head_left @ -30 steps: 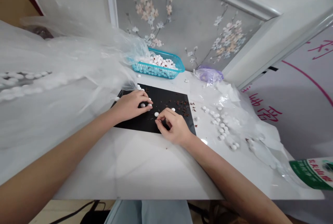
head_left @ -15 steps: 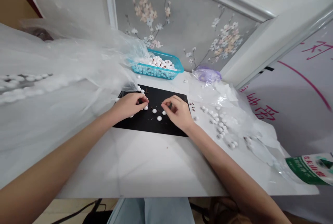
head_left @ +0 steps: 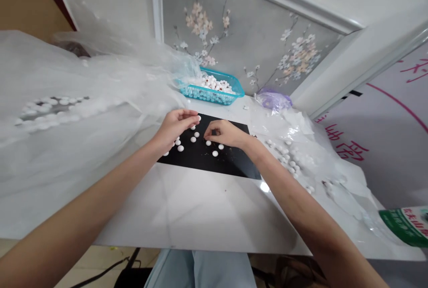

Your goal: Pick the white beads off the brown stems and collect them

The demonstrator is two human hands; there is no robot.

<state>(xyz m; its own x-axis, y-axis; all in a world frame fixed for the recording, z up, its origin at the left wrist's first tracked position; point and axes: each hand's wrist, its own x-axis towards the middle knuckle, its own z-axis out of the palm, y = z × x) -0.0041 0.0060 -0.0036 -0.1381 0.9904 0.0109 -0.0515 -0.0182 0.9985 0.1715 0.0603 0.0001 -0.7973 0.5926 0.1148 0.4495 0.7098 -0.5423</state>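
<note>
My left hand (head_left: 177, 127) is closed above the left part of a black mat (head_left: 197, 161), a white ball (head_left: 199, 118) pinched at its fingertips. My right hand (head_left: 225, 133) is over the mat's right part with thumb and forefinger pressed together low. Anything between those fingers is too small or hidden to tell. Several loose white balls lie on the mat: one white ball (head_left: 208, 143) just below my right fingertips, another (head_left: 215, 154) nearer me, and one (head_left: 181, 148) beside my left hand.
Behind the mat stands a blue plastic basket (head_left: 214, 98) full of white balls with small dark red bits. A large clear bag (head_left: 100, 145) of balls fills the left. To the right lie loose balls (head_left: 286, 158), clear plastic, a purple bag (head_left: 274, 100) and a green-labelled bottle (head_left: 406, 225).
My left hand has moved up and forward and now shows a ball at its fingertips. My right hand has turned, its fingers lower toward the mat. The whole view has shifted slightly.
</note>
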